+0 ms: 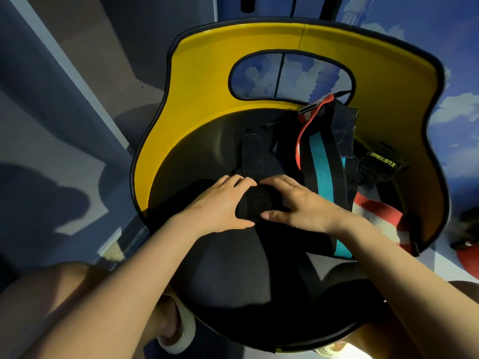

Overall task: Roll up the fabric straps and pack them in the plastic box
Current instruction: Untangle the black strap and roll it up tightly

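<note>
The person bends over a chair (197, 81) with a yellow curved back and a black seat. In the middle of the seat both hands meet on a black strap roll (255, 204), a short thick bundle with a rough, felt-like end that faces up. The left hand (220, 203) grips the roll from its left side, fingers curled over the top and thumb under the near edge. The right hand (298, 203) holds it from the right side in the same way, with the thumb pressed against the front of the roll. From the roll a flat black tail (252, 154) runs away toward the chair back and lies on the seat.

To the right of the hands more straps lie loose on the seat: a black strap with a teal stripe (321, 172), a red-edged strap (302, 141) just beside it, and a black strap with the yellow label "XUEYING" (383, 163) near the right edge of the chair. I cannot see any plastic box here. Below the seat, a foot in a light slipper (178, 330) stands on the floor.
</note>
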